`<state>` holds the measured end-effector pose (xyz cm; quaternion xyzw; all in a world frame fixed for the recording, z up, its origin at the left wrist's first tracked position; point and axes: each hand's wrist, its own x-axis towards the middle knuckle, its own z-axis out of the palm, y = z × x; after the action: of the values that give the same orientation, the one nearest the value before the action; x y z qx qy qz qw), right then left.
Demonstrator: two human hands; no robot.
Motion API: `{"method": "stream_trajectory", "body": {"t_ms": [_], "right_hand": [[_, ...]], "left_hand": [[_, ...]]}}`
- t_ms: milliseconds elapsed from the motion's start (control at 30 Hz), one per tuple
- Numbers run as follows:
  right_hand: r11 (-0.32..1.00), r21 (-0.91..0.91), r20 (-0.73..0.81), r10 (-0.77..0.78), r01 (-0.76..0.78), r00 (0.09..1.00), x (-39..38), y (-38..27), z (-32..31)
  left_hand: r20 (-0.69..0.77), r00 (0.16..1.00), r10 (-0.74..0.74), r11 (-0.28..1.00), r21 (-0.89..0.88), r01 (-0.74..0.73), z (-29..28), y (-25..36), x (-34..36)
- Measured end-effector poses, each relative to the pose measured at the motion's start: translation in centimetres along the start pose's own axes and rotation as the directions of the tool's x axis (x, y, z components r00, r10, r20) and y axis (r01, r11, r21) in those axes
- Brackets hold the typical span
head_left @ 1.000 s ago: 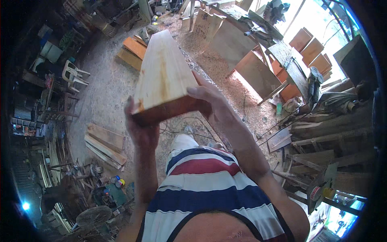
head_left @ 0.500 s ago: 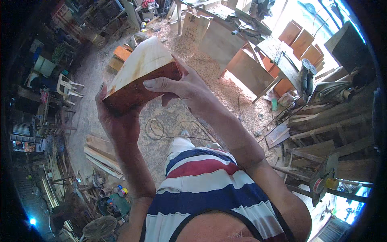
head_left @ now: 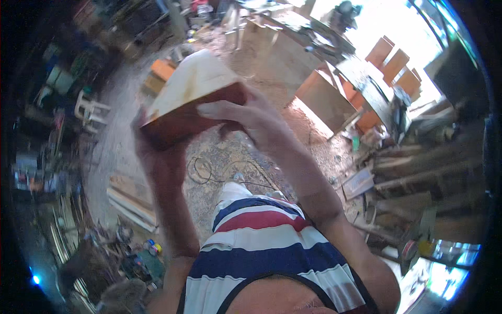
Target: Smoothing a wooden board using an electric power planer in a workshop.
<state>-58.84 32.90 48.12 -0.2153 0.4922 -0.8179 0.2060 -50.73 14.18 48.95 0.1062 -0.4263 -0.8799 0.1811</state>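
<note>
Between my two hands I hold up a thick wooden block (head_left: 201,78), with a pale top face and a reddish-brown edge facing me. My left hand (head_left: 157,149) grips its lower left corner from below and the side. On the right end, my right hand (head_left: 238,115) is wrapped round the block, the thumb lying along the reddish edge. Most of the fingers of both hands are hidden under or behind the wood. The picture is somewhat smeared by motion.
Orange-brown wood pieces (head_left: 159,73) lie on the floor beyond the block. A white plastic chair (head_left: 91,112) stands at left, near planks (head_left: 130,201). A cable (head_left: 201,170) loops on the floor by my feet. Wooden panels (head_left: 324,99) and a cluttered bench (head_left: 366,86) are at right.
The block and both hands have shifted slightly right in the picture, and the block has tilted a little. Both hands keep their hold.
</note>
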Motion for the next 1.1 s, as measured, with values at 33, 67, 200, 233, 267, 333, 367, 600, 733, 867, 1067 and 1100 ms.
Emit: {"method": "stream_trajectory", "body": {"t_ms": [33,67,200,233,267,333,367,600,733,867,1067,1100], "right_hand": [[0.996,-0.035,-0.047,0.076,-0.078,0.996,-0.8,0.3,-0.5],[0.998,0.001,0.01,0.066,-0.066,0.998,-1.6,0.7,-1.4],[0.952,0.047,-0.054,0.305,-0.302,0.951,-8.4,4.3,-5.4],[0.894,-0.327,-0.124,0.28,-0.305,0.952,-10.5,6.4,-6.4],[0.776,-0.48,-0.24,0.333,-0.409,0.912,-11.9,9.5,-7.4],[0.69,-0.412,-0.319,0.503,-0.595,0.803,-14.7,15.9,-10.2],[0.605,-0.303,-0.363,0.641,-0.737,0.676,-15.9,19.1,-11.6],[0.6,-0.513,-0.441,0.43,-0.614,0.788,-20.3,35.7,-15.4],[0.472,-0.451,-0.442,0.619,-0.757,0.649,-20.0,34.2,-15.3],[0.496,-0.474,-0.494,0.535,-0.728,0.686,-19.7,31.6,-12.8],[0.529,-0.581,-0.519,0.345,-0.619,0.782,-17.7,30.9,-12.2],[0.509,-0.569,-0.494,0.416,-0.646,0.763,-16.5,30.9,-13.4]], "left_hand": [[0.007,1.0,0.002,1.0,-0.002,-0.002,-0.8,-0.6,-0.3],[-0.021,1.0,0.022,0.997,0.071,-0.02,-1.8,-1.5,-1.0],[-0.048,0.885,-0.463,0.886,0.011,0.464,-7.3,-7.6,-3.4],[0.014,0.861,-0.509,0.858,-0.076,0.508,-9.0,-10.3,-4.4],[0.025,0.802,-0.597,0.802,-0.009,0.597,-10.8,-13.6,-4.8],[0.028,0.708,-0.705,0.694,-0.175,0.698,-14.4,-20.9,-6.9],[-0.034,0.666,-0.745,0.662,-0.151,0.734,-16.4,-24.3,-7.4],[-0.226,0.598,-0.769,0.625,-0.068,0.778,-24.4,-34.1,-9.3],[-0.153,0.571,-0.807,0.591,-0.247,0.768,-22.8,-32.8,-9.6],[-0.153,0.576,-0.803,0.595,-0.264,0.759,-21.5,-30.7,-10.0],[-0.011,0.624,-0.781,0.595,-0.314,0.739,-21.4,-30.6,-6.1],[0.01,0.615,-0.788,0.578,-0.329,0.747,-21.3,-31.2,-5.8]]}}
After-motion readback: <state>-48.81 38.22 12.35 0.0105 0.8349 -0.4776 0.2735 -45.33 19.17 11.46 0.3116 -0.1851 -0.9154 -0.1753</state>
